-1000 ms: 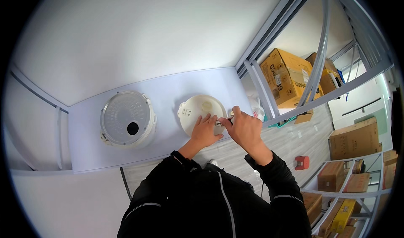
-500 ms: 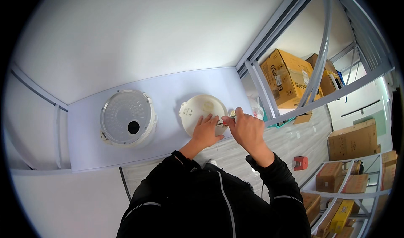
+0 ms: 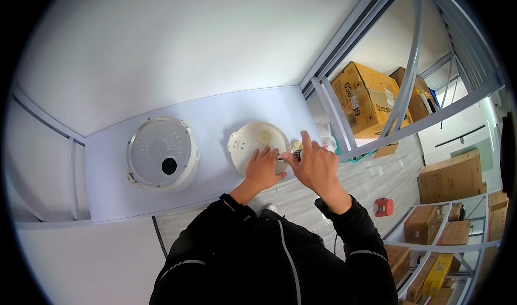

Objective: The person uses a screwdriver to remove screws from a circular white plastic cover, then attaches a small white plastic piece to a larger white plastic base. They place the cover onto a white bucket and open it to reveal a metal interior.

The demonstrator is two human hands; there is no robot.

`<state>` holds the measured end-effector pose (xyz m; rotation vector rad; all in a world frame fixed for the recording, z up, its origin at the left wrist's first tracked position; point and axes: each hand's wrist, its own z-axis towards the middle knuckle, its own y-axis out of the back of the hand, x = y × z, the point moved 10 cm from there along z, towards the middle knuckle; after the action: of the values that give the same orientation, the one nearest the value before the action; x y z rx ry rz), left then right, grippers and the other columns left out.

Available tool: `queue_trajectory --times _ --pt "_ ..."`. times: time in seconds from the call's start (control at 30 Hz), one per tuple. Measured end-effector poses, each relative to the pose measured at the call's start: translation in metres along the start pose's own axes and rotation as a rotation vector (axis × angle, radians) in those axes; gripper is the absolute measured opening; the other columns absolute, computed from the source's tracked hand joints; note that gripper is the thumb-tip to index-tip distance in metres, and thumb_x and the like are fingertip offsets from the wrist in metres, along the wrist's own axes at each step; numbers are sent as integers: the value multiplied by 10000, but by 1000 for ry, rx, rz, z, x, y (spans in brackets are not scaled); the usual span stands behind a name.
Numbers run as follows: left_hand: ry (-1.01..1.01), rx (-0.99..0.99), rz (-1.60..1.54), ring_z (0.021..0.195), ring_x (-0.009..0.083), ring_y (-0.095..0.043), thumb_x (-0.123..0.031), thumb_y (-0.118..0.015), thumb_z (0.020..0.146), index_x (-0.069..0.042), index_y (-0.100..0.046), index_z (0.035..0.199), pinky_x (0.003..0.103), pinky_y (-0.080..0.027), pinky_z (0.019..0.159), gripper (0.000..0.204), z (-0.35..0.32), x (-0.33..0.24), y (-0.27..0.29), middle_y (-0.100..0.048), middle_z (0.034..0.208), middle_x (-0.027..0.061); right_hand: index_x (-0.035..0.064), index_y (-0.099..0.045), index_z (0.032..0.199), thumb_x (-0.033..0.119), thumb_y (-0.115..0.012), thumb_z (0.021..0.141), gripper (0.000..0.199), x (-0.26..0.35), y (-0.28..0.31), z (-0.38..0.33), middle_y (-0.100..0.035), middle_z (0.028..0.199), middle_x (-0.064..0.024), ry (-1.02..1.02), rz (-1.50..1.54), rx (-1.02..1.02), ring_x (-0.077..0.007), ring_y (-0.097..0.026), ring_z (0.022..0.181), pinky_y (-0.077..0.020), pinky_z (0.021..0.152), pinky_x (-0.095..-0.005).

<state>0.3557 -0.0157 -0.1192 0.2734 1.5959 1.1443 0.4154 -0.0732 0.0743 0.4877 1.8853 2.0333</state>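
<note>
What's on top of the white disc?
Left hand lies over the near part of the white disc; a pale round feature shows farther back. Right hand holds a small tool at its right side. Surface beneath the left hand is covered.

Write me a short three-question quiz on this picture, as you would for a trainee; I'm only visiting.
1. Which hand holds the small tool?
2. True or false: the red stool stands on the table.
3. Fill the gap: the left hand rests on the ____.

Key:
1. The right hand.
2. False: the red stool stands on the floor.
3. Round white part.
</note>
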Motion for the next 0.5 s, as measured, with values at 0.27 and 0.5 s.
queue_trajectory --times 0.27,0.5 --pt "-7 -5 -19 1516 315 -467 -489 -859 807 -23 -531 1506 543 -290 1282 902 0 -1 0 -622 1482 207 32 -604 1273 369 -783 924 517 -7 -14 4 -685 998 -167 95 72 -65 -375 -718 783 -561 628 -434" --pt "-3 -19 -4 1522 310 -461 -487 -860 805 -29 -525 1506 546 -289 1283 903 1 -2 3 -621 1484 203 54 -619 1214 444 -778 937 504 12 13 1 -693 856 -134 254 114 -257 -363 -716 724 -553 605 -442"
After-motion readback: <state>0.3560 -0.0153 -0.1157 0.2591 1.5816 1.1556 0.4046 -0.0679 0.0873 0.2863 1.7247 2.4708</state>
